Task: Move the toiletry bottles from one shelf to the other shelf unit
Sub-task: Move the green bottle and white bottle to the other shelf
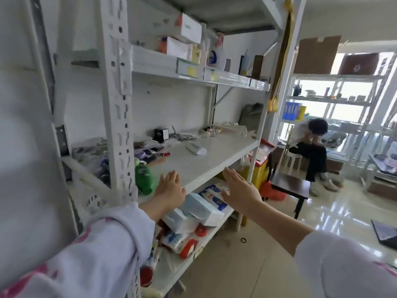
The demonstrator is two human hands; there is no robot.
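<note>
Both hands empty, fingers straight. Left hand lies flat at the front edge of the middle shelf, just right of a green bottle standing at that shelf's left end by the upright post. Right hand hovers off the shelf edge, palm turned inward, touching nothing. More toiletry bottles stand among boxes on the upper shelf. White tube lies mid-shelf. Tissue packs crowd the lower shelf. Seated person in the background.
</note>
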